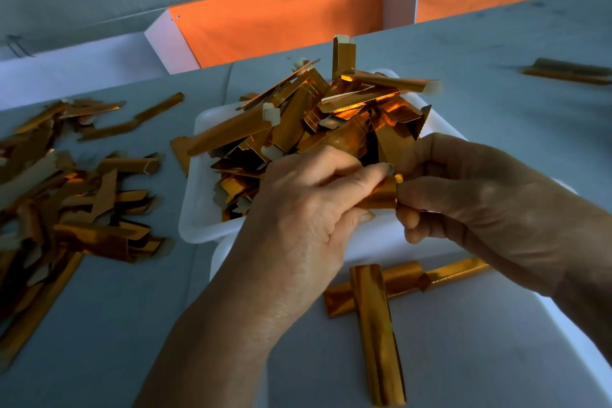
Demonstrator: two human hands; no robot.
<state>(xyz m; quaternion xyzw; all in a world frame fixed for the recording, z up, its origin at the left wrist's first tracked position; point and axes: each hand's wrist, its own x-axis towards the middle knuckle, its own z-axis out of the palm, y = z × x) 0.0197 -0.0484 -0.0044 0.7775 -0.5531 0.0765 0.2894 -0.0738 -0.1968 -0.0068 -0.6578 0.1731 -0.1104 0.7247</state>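
Left hand (308, 209) and right hand (480, 205) together, both pinching one gold foil carton blank (381, 196); long axis left-right, ends hidden in both grips.

A packing workshop: a grey counter (496, 53) strewn with heaps of gold foil carton blanks (59, 202), a white tray (198, 209) piled with them, orange partition (281, 20) at upper centre.
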